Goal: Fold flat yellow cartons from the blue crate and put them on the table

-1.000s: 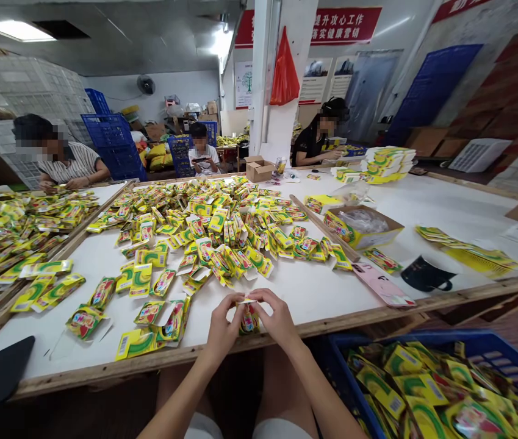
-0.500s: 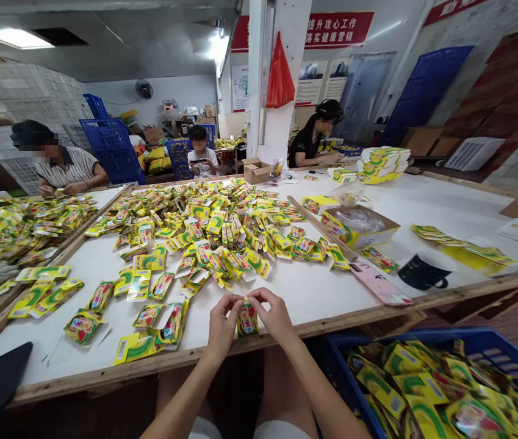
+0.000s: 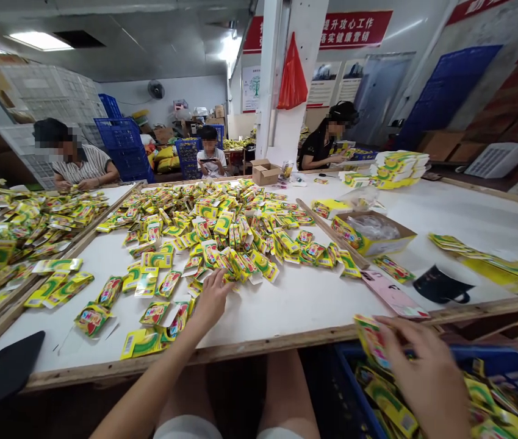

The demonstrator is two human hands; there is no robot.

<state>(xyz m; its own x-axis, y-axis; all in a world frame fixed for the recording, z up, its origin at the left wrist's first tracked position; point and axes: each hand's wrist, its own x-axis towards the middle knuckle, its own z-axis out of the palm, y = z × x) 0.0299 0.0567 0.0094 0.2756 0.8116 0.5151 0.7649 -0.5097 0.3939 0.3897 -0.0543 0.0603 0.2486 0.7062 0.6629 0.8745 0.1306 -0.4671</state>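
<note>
My right hand (image 3: pixel 423 366) is out to the right above the blue crate (image 3: pixel 343 384). Pinched in its fingers is a small yellow-green printed carton (image 3: pixel 371 341); motion blurs the hand a little. At the near edge of a heap of similar small cartons (image 3: pixel 222 222), my left hand (image 3: pixel 213 299) has its fingers bent down on a carton (image 3: pixel 230 285), which they partly hide. Several cartons in the heap have white end flaps sticking out. More of the same cartons (image 3: pixel 396 402) fill the crate.
A wooden strip (image 3: pixel 329 231) divides the table. To its right are an open box with clear plastic (image 3: pixel 373 235), a pink printed item (image 3: pixel 396 292), a black mug (image 3: pixel 442 285) and flat yellow cartons (image 3: pixel 487 259). A dark flat object (image 3: pixel 9 372) lies front left. Other people sit across the table.
My hands have parted from around one carton at the table's edge. The right carried a carton to above the crate; the left moved forward and left to the heap.
</note>
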